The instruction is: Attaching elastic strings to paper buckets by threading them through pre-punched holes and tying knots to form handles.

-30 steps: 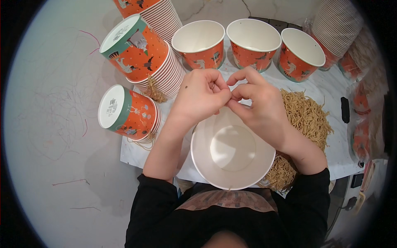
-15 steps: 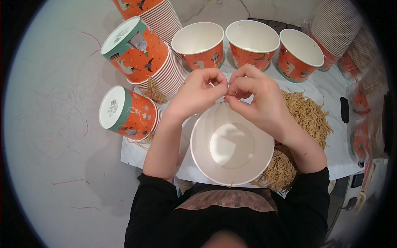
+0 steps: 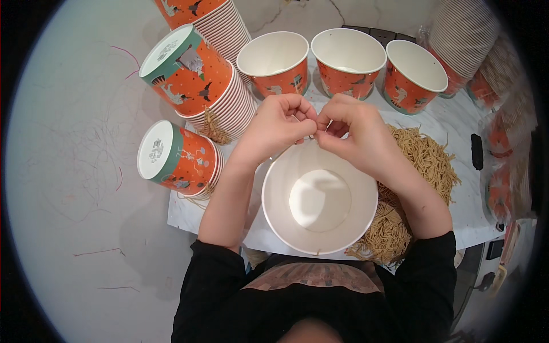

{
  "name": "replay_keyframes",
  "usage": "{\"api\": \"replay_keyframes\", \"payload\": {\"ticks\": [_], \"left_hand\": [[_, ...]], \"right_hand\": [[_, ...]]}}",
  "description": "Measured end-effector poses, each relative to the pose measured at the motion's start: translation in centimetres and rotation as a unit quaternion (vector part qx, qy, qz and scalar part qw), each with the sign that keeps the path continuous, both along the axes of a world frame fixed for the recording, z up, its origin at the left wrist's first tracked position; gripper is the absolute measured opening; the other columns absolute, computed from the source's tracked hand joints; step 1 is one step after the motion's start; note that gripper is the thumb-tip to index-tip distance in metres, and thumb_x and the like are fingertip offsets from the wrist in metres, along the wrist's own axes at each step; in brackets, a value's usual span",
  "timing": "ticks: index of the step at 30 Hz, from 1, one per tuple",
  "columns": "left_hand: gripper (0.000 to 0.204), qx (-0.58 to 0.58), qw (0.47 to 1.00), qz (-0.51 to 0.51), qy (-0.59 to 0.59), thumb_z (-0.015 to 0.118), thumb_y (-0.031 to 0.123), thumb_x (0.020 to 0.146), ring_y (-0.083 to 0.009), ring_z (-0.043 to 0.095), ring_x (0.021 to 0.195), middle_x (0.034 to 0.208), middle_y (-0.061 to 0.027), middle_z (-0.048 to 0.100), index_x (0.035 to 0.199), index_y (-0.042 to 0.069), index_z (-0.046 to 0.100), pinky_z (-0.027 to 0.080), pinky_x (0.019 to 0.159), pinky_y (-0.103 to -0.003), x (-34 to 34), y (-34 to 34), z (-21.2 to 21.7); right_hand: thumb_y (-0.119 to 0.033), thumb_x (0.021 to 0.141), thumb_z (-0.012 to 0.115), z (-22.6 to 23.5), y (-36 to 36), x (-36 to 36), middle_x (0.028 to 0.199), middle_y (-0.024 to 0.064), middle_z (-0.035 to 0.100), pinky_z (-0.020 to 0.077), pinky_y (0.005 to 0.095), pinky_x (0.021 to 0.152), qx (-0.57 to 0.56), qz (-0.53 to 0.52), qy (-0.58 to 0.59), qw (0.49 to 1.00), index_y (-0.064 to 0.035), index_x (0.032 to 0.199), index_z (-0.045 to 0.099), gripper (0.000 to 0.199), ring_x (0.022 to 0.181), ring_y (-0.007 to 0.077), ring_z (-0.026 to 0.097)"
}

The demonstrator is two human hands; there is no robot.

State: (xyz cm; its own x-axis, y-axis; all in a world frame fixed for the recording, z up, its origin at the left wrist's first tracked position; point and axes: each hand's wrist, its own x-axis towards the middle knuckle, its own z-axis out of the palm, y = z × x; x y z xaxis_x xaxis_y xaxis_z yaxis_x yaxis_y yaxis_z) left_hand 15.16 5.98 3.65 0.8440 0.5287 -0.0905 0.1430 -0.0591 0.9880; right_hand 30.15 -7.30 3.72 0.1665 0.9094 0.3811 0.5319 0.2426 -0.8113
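Note:
A large paper bucket (image 3: 277,206), white inside, stands with its mouth toward me at the near edge of the table. Above its far rim my left hand (image 3: 280,127) and my right hand (image 3: 357,128) meet, fingertips pinched together. Whatever lies between the fingers is too small to make out. A short tan end of cord (image 3: 318,252) shows at the bucket's near rim. Just beyond my right hand lies a heap of tan cords (image 3: 426,163), and a second bundle of cords (image 3: 386,234) rests beneath my right forearm.
Three upright orange buckets (image 3: 274,83) line the back of the table. To the left lie nested stacks of orange buckets (image 3: 194,74), with loose cords (image 3: 214,127) on them. Plastic-wrapped stacks (image 3: 463,37) stand at the right. A black object (image 3: 476,152) lies near the right edge.
My fingertips have drawn closer together, and the right hand's fingers are curled in more. Both hands stay above the bucket's far rim. The bucket is nearly unmoved.

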Motion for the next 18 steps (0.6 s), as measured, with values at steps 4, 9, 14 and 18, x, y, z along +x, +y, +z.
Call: {"api": "replay_keyframes", "payload": {"ticks": [4, 9, 14, 18], "left_hand": [[0.010, 0.020, 1.000, 0.002, -0.021, 0.064, -0.001, 0.085, -0.0016, 0.055, 0.062, 0.080, 0.0032, 0.063, 0.094, 0.003, 0.063, 0.041, 0.054, -0.017, 0.0, 0.1, -0.1], [0.012, 0.045, 0.998, -0.027, -0.046, 0.070, 0.002, 0.089, 0.0012, 0.053, 0.063, 0.087, 0.0035, 0.062, 0.097, 0.004, 0.062, 0.040, 0.054, -0.015, 0.2, 0.7, -0.5], [0.011, 0.102, 0.991, -0.020, -0.088, 0.072, 0.005, 0.088, 0.0049, 0.047, 0.057, 0.086, 0.0036, 0.065, 0.092, 0.003, 0.062, 0.035, 0.050, -0.017, 0.5, 1.5, -1.8], [0.010, 0.102, 0.987, -0.030, -0.117, 0.073, 0.005, 0.089, 0.0049, 0.046, 0.056, 0.087, 0.0035, 0.066, 0.094, 0.002, 0.064, 0.034, 0.050, -0.016, 0.8, 1.7, -2.0]], "right_hand": [[-0.004, 0.077, 0.071, -0.4, 0.4, 0.4, 0.085, 0.0122, 0.065, 0.0539, 0.0315, 0.065, -0.010, 0.007, 0.024, 1.000, 0.0036, 0.083, 0.065, 0.012, 0.070, 0.0207, 0.067], [-0.006, 0.078, 0.070, 0.2, 0.8, 1.8, 0.079, 0.0036, 0.067, 0.0494, 0.0247, 0.057, -0.092, 0.011, 0.098, 0.991, 0.0025, 0.082, 0.066, 0.010, 0.063, 0.0084, 0.062], [-0.008, 0.081, 0.069, -0.1, 1.3, 2.5, 0.076, 0.0012, 0.066, 0.0474, 0.0233, 0.054, -0.087, 0.023, 0.106, 0.990, 0.0013, 0.081, 0.065, 0.010, 0.062, 0.0053, 0.060], [-0.009, 0.084, 0.067, -0.2, 1.5, 2.9, 0.081, 0.0012, 0.066, 0.0472, 0.0230, 0.054, -0.102, 0.040, 0.140, 0.984, 0.0012, 0.084, 0.065, 0.010, 0.062, 0.0047, 0.060]]}}
